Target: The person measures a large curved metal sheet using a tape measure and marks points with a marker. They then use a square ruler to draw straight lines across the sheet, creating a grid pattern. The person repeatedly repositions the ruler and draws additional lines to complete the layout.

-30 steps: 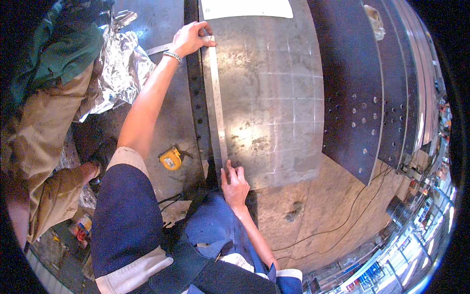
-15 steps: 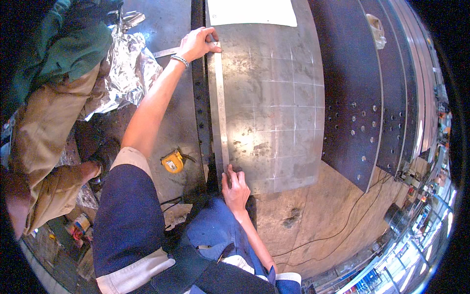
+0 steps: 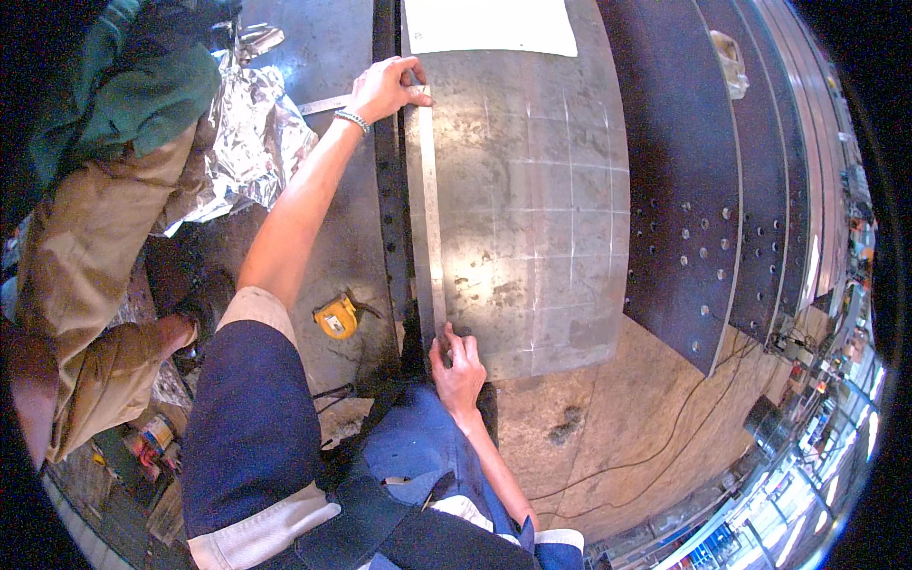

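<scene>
A steel square lies along the left edge of a grey metal plate (image 3: 570, 233) scribed with pale grid lines. The long blade of the steel square (image 3: 430, 190) runs from far to near; its other blade sticks out left of my left hand, which hides the corner. My left hand (image 3: 385, 88) pinches it at the far end, thumb and fingertips at the plate's edge. At the near end, my right hand (image 3: 458, 370) has its thumb and fingers closed about the blade's tip. A yellow tape measure (image 3: 337, 316) rests to the left of the plate.
A white sheet (image 3: 489, 24) covers the plate's far end. Crumpled foil (image 3: 252, 142) and a person in brown trousers (image 3: 104, 247) are on the left. Dark drilled plates (image 3: 679, 171) stand to the right. Cables (image 3: 655, 451) trail over the brown floor.
Both hands keep nearly the same places on the steel square. The whole view has shifted down very slightly.
</scene>
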A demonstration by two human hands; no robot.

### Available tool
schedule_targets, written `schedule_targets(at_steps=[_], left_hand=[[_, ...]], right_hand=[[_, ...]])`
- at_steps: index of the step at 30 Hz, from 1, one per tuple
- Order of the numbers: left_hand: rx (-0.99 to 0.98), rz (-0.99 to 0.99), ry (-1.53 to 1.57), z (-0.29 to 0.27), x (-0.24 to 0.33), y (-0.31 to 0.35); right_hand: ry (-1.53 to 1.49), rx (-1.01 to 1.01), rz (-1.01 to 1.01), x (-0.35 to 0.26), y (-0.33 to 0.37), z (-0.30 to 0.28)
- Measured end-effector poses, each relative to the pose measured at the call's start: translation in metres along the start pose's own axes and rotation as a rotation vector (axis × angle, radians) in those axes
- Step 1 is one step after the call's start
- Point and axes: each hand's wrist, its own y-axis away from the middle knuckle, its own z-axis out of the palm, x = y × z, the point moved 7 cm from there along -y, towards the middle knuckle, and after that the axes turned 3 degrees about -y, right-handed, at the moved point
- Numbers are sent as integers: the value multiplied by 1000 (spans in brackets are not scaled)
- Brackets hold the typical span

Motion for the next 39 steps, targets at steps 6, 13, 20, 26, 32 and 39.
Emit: schedule_targets(at_steps=[6, 13, 20, 26, 32, 39], left_hand=[[7, -20, -11, -2, 4, 2], [-1, 4, -4, -2, 2, -1], [-34, -12, -9, -1, 3, 0], [13, 34, -28, 0, 1, 0], [-31, 9, -55, -3, 4, 0], [-19, 24, -61, 2, 1, -2]], right_hand=[[3, 30, 9, -3, -2, -6], [14, 54, -27, -4, -2, -6], [17, 45, -18, -2, -2, -4], [8, 42, -30, 0, -2, -4], [-23, 42, -23, 3, -1, -2], [-21, 15, -10, 3, 0, -2]])
